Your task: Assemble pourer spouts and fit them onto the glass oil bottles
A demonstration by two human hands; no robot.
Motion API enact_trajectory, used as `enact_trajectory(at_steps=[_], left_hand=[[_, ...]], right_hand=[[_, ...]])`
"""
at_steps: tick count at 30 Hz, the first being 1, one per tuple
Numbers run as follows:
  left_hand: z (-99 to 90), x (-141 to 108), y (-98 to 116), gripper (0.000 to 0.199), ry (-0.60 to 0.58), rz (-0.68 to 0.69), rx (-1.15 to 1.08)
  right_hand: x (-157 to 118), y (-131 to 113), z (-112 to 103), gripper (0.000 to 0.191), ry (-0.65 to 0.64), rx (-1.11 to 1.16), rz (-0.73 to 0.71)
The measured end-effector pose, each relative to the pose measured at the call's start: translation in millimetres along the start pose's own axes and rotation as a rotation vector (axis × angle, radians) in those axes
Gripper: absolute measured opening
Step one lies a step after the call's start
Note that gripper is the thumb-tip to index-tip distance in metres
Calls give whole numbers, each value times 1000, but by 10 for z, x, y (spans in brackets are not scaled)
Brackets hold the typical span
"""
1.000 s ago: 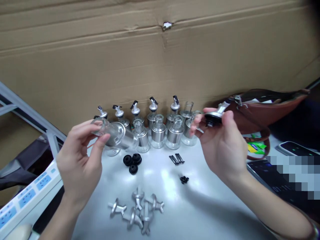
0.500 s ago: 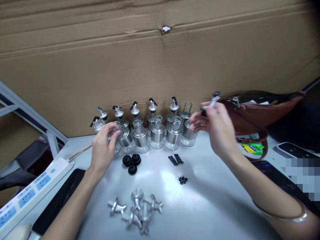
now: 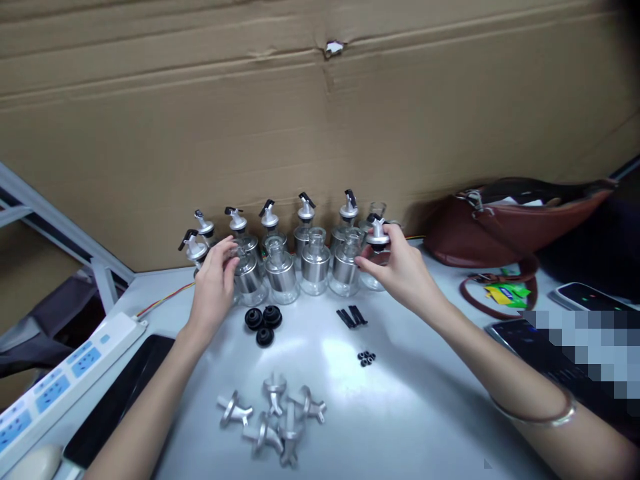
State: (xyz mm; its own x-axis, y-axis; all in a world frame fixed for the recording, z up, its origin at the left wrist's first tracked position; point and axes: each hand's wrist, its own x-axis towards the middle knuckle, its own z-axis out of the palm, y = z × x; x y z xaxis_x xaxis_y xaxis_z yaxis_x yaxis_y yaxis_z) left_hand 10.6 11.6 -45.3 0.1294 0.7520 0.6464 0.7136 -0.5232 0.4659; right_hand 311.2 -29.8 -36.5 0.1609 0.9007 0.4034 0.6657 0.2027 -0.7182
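In the head view my right hand pinches a silver pourer stopper with a black flip cap. It holds the stopper upright at the right end of the rows, in front of an uncapped glass bottle. My left hand is at the left end of the front row, its fingers loosely curved and apart beside a bottle with a steel band. Whether it touches a bottle is hard to tell. Several back-row bottles carry pourer stoppers; several front ones have bare necks.
On the table lie black rubber stoppers, thin black tubes, small black rings and silver spouts. A power strip and dark phone are left; a brown bag is right. Cardboard stands behind.
My right hand has moved left and down with the pourer stopper, from beside the bag to the right end of the bottles. My left hand has shifted slightly.
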Motion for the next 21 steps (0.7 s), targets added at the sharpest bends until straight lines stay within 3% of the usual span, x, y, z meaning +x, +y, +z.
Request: enact_trajectory(at_steps=[4,8,11,17,21], left_hand=[[5,-8,22,28,14,86,26],[25,-36,112,44,-19,363,199],[57,-55,164,51,-93,478,335],[52,-34,180,46,-175,467,340],[7,-4,186,42,-240,443,325]], right_hand=[[13,37,29,33,31,-81,-46],[-26,38,67,31,59,-122,-102],[-110,-40,101,26,55,-116,-157],[-237,-202,182,17,-412,36,-335],[-295,-231,220,17,-487,41,-341]])
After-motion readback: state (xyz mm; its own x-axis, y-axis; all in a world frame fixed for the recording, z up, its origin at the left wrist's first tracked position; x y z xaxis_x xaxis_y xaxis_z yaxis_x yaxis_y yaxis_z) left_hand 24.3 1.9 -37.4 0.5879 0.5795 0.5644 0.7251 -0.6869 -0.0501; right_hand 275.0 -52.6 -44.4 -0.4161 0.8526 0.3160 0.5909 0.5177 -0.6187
